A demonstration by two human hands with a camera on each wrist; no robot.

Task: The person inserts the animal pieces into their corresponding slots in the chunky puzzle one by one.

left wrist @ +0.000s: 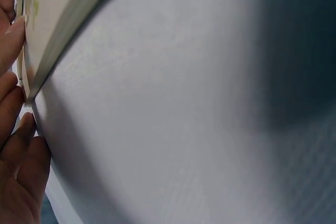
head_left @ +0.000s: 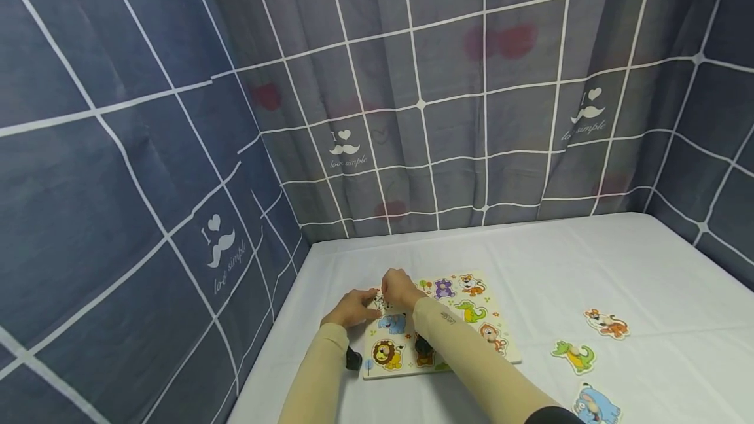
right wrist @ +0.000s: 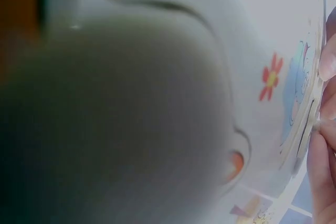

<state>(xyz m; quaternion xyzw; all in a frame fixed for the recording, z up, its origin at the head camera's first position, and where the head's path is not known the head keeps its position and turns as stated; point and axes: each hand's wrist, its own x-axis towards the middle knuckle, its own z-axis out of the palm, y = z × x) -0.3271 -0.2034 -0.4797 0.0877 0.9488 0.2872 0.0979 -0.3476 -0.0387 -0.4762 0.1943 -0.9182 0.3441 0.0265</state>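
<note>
A pale puzzle board [head_left: 442,371] printed with colourful animals lies on the white table. Over its far left corner is my right hand [head_left: 400,290], fingers curled, pinching a black-and-white animal puzzle piece [head_left: 381,302] that it partly hides. Beside the same corner, my left hand [head_left: 351,308] has its fingers extended and its thumb and forefinger touching near that piece. The left wrist view catches my left fingers [left wrist: 26,156] at the board's corner. In the right wrist view, fingertips [right wrist: 328,64] appear at the right edge; a large blurred shape covers much of the frame.
To the right of the board lie loose puzzle pieces: a tiger [head_left: 607,324], a crocodile [head_left: 574,356] and a blue elephant [head_left: 596,406]. A dark checked curtain [head_left: 453,123] stands behind the table and along its sides. My right forearm [head_left: 471,358] crosses over the board.
</note>
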